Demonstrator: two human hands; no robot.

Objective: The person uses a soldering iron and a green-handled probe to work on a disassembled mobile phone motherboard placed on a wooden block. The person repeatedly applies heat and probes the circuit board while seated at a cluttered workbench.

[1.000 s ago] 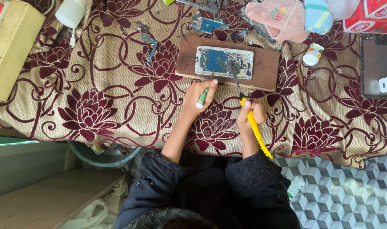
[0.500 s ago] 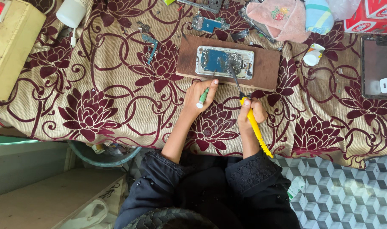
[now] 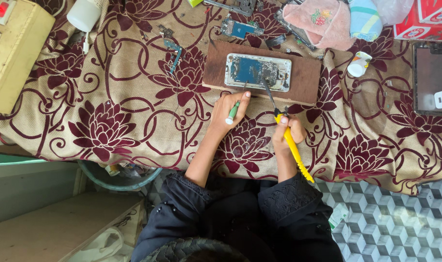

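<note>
An opened phone (image 3: 257,71) with its blue board bare lies on a brown wooden board (image 3: 308,80) on the flowered cloth. My left hand (image 3: 229,110) holds a small green-handled screwdriver (image 3: 233,112) whose tip reaches the phone's near edge. My right hand (image 3: 288,133) grips a yellow-handled soldering iron (image 3: 292,148); its dark metal tip (image 3: 268,93) rests on the phone's inner parts. Both hands sit just in front of the wooden board.
Loose phone parts (image 3: 240,28) and a flex strip (image 3: 174,52) lie behind the board. A pink cloth (image 3: 322,22), a small white bottle (image 3: 359,64), a red box (image 3: 427,19) and a tablet (image 3: 432,77) are to the right. A beige box (image 3: 15,53) stands at left.
Both hands have stayed at the phone's near edge. The soldering iron tip and the screwdriver have shifted only slightly.
</note>
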